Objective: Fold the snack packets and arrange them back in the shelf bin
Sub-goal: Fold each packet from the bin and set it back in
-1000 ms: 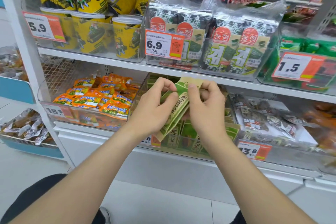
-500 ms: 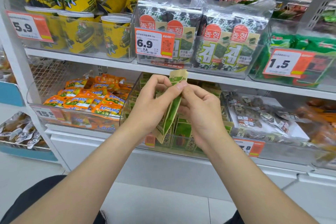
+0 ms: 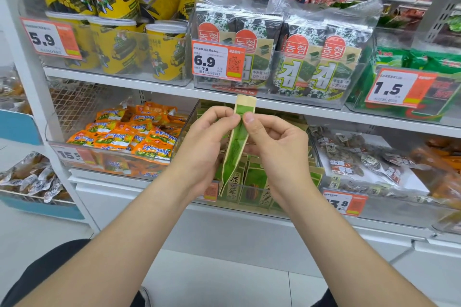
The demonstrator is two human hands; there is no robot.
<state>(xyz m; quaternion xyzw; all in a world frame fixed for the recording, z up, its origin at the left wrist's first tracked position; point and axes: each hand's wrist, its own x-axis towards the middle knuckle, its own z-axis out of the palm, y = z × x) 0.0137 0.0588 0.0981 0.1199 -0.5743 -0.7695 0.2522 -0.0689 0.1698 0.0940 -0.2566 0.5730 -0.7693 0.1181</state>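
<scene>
Your left hand (image 3: 204, 142) and right hand (image 3: 277, 147) pinch the green packet (image 3: 235, 147) at frame centre; loosen either pinch and the fold likely springs open.

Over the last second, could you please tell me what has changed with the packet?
The green snack packet went from slanted and wider to a narrow, upright folded strip. The left hand and right hand kept pinching it, fingers now near its top.
</scene>
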